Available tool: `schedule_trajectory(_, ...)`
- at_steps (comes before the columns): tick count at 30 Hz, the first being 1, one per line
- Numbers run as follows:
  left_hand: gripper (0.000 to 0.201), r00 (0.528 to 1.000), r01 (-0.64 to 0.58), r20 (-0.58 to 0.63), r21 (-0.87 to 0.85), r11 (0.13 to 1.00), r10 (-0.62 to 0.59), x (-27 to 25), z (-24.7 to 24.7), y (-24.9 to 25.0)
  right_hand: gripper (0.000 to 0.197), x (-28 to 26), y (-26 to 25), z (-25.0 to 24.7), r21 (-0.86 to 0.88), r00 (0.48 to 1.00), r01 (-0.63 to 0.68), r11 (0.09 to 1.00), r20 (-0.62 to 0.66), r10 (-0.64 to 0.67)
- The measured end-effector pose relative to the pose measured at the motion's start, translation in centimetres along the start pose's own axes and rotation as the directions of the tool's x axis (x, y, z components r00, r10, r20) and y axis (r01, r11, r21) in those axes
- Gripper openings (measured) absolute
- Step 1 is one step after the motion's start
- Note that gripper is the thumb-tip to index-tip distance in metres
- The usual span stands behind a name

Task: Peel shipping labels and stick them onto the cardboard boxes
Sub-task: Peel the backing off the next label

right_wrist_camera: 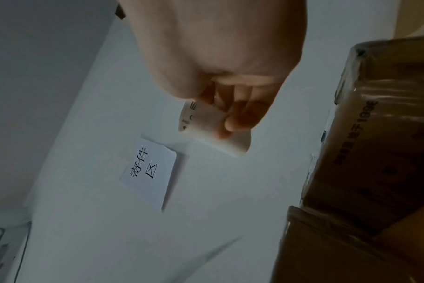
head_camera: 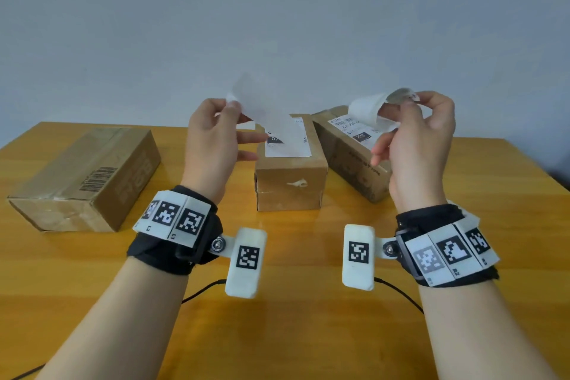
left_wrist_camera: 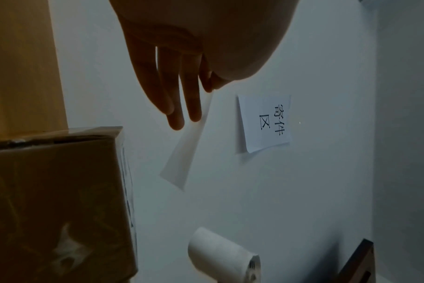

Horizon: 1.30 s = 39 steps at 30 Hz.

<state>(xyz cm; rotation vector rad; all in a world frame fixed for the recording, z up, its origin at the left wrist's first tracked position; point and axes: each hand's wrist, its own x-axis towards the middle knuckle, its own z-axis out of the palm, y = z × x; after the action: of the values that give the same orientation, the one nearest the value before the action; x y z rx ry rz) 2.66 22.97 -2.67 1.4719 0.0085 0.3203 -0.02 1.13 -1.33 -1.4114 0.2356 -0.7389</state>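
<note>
My left hand [head_camera: 232,106] is raised over the table and pinches one end of a plain translucent backing strip [head_camera: 262,108] between thumb and forefinger; its other fingers are straight. The strip [left_wrist_camera: 182,153] hangs free below those fingers. My right hand [head_camera: 410,102] pinches a curled white shipping label [head_camera: 368,111], whose print shows in the right wrist view [right_wrist_camera: 206,124]. The strip and the label are apart. Behind the hands stand a middle cardboard box [head_camera: 290,188] and a right cardboard box [head_camera: 354,167], each with a label on top. A left cardboard box [head_camera: 86,176] bears only a printed barcode.
The boxes stand on a yellow wooden table [head_camera: 302,333], with its bare front part under my forearms. A grey wall rises behind, with a white paper sign [left_wrist_camera: 266,122] stuck on it. Thin black cables [head_camera: 401,293] trail from my wristbands.
</note>
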Motion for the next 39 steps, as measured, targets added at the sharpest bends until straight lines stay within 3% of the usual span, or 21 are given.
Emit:
schedule_trajectory(4,0.016,0.966,0.069,0.248,0.044,0.997,-0.077,-1.6,3.2,-0.4,0.006,0.0,-1.3,-0.6,0.008,0.995,0.096,0.995,-0.011,-0.096)
schedule_trajectory(8,0.012,0.832,0.172,0.525,0.064,0.983,-0.179,-2.2,7.1,0.0,0.006,0.5,-2.4,-1.8,-0.036,0.991,0.134,0.990,0.001,-0.134)
schedule_trajectory(10,0.011,0.777,0.228,0.584,0.083,0.970,-0.233,-2.1,8.6,0.3,0.006,1.0,-2.8,-2.5,-0.065,0.991,0.136,0.989,-0.002,-0.137)
schedule_trajectory(12,0.017,0.762,0.274,0.581,0.110,0.955,-0.285,-1.7,9.4,0.1,0.008,1.3,-3.0,-3.1,-0.069,0.992,0.123,0.990,0.010,-0.122)
schedule_trajectory(17,0.028,0.819,0.259,0.502,0.112,0.959,-0.279,-1.0,8.9,-0.5,0.007,1.4,-2.9,-3.7,-0.139,0.994,0.095,0.986,0.073,-0.085)
schedule_trajectory(20,0.028,0.959,-0.020,0.279,0.243,0.970,-0.050,0.1,6.9,-1.2,0.008,1.4,-2.5,-3.5,-0.194,0.990,0.080,0.978,0.126,-0.056)
schedule_trajectory(22,0.033,0.990,-0.129,0.114,0.437,0.890,0.087,1.4,4.9,-1.9,0.007,1.3,-2.2,-3.1,-0.231,0.985,0.069,0.971,0.169,-0.030)
schedule_trajectory(23,0.032,0.995,-0.100,0.063,0.505,0.857,0.079,1.8,4.0,-2.1,0.006,1.2,-2.1,-2.9,-0.253,0.981,0.063,0.966,0.195,-0.013)
schedule_trajectory(25,0.035,0.997,0.052,0.021,0.570,0.820,-0.079,2.2,2.5,-2.6,0.006,1.0,-1.5,-2.5,-0.310,0.970,0.057,0.949,0.242,0.020)
schedule_trajectory(27,0.049,0.963,0.209,0.035,0.529,0.822,-0.268,2.2,1.9,-3.3,0.008,0.9,-1.0,-2.2,-0.363,0.963,0.063,0.929,0.266,0.038)
schedule_trajectory(29,0.052,0.927,0.300,0.076,0.436,0.848,-0.367,1.7,2.0,-3.5,0.009,1.0,-0.7,-2.1,-0.393,0.962,0.068,0.917,0.270,0.044)
schedule_trajectory(36,0.063,0.917,0.265,0.166,0.427,0.865,-0.362,0.3,5.3,-4.2,0.008,1.4,-0.5,-2.2,-0.422,0.964,0.056,0.905,0.260,0.062)
schedule_trajectory(39,0.062,0.906,0.213,0.260,0.402,0.890,-0.334,-0.2,7.1,-4.5,0.008,1.5,-0.7,-2.4,-0.419,0.965,0.052,0.906,0.255,0.062)
